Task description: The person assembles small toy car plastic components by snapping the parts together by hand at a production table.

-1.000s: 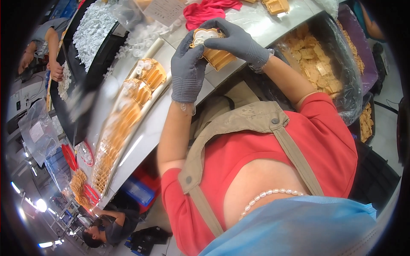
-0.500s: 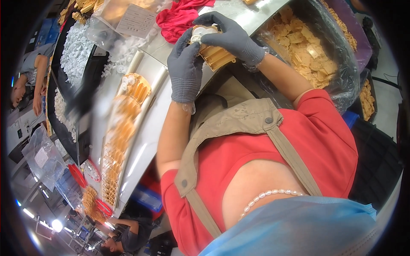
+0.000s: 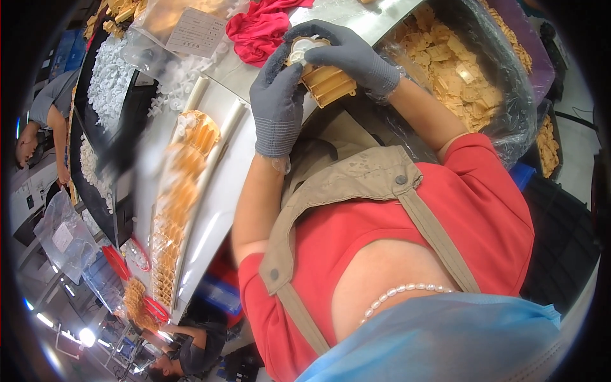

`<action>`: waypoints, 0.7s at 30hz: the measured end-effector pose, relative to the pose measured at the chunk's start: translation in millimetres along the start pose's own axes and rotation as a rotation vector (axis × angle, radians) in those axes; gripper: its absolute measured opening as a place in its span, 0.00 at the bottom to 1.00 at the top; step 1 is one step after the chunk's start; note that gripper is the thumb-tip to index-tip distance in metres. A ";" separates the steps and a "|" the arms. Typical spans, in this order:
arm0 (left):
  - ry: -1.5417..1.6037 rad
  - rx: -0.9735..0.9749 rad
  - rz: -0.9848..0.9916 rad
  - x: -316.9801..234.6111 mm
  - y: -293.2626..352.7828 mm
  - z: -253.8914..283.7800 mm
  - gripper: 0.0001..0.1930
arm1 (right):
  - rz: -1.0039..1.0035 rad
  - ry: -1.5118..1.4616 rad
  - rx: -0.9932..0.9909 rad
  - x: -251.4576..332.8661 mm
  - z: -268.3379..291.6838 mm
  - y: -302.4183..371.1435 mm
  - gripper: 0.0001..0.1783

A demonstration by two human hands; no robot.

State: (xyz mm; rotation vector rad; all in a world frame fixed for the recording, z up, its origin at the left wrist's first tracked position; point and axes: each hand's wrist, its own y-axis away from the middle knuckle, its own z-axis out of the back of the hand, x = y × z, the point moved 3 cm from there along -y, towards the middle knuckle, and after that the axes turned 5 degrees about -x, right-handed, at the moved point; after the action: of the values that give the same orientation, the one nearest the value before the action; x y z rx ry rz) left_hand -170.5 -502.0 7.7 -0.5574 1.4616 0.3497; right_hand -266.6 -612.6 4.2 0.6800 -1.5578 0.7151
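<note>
Between my two grey-gloved hands is a yellow ribbed plastic housing [image 3: 331, 86], with a white round plastic part [image 3: 304, 48] at its upper end. My left hand [image 3: 277, 95] grips the housing's left side, its thumb by the white part. From the right, my right hand [image 3: 347, 56] curls over the top, with the thumb against the white part and the fingers behind, partly hidden. Left of my hands, a row of similar yellow parts [image 3: 181, 191] with white pieces lies along a white rail [image 3: 219, 149] on the table.
A bin lined with clear plastic [image 3: 503, 127] holds yellow flat pieces [image 3: 455, 70] at right. A red cloth [image 3: 258, 32] and a labelled plastic bag [image 3: 191, 28] lie beyond my hands. White small parts [image 3: 111, 83] fill a dark tray at left. Another person's arm [image 3: 60, 137] shows at far left.
The housing in my hands has shifted slightly right and down, my right hand moving with it. The co-worker at far left has lowered an arm.
</note>
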 end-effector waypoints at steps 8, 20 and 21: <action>0.073 0.011 0.105 7.6 -1.9 1.8 0.16 | 0.078 0.214 -0.041 -11.8 0.4 -0.1 0.24; 0.592 0.116 0.482 -4.7 1.5 -3.6 0.24 | 0.494 0.466 0.028 6.7 7.3 4.2 0.21; 0.595 0.114 0.482 -4.2 2.4 -4.6 0.24 | 0.475 0.462 0.036 5.7 7.2 5.4 0.19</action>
State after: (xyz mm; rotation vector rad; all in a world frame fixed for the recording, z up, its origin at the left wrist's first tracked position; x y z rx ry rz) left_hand -176.0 -502.1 11.5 -0.2100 2.1837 0.4982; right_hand -275.9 -614.8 9.0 0.1399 -1.2798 1.1631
